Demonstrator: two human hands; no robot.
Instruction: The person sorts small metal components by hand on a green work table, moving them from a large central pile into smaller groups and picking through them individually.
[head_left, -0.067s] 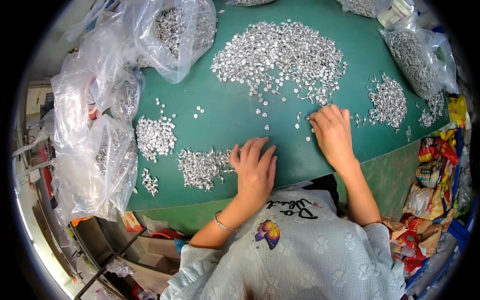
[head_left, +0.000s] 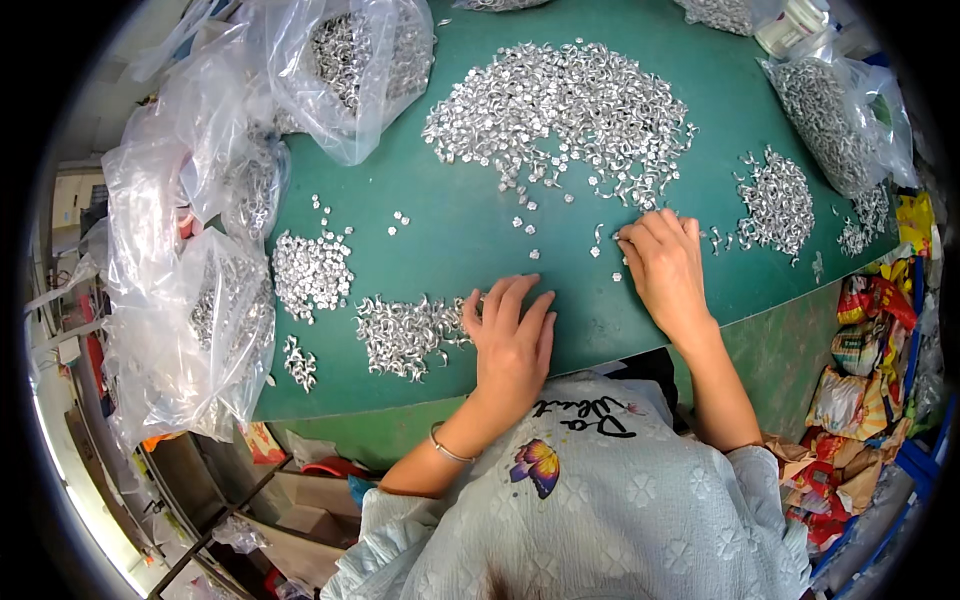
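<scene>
My left hand [head_left: 510, 340] rests on the green table with its fingers spread, thumb against the right edge of a pile of curved silver metal pieces [head_left: 400, 335]. My right hand [head_left: 665, 265] is bent down to the tabletop, fingers drawn together; whatever they hold is hidden. Just left of its fingertips lie a few loose flower-shaped metal pieces [head_left: 594, 251]. Beyond both hands spreads a large mixed heap [head_left: 560, 110] of small silver flowers and curved pieces. A pile of flower-shaped pieces [head_left: 312, 272] sits farther left. Right of my right hand is another pile of curved pieces [head_left: 778, 205].
Clear plastic bags of metal pieces [head_left: 350, 80] crowd the left and far left of the green table [head_left: 450, 230]. Another filled bag [head_left: 825, 120] and a white tub [head_left: 792, 28] stand at the far right. Colourful packages [head_left: 860, 350] lie beyond the right edge.
</scene>
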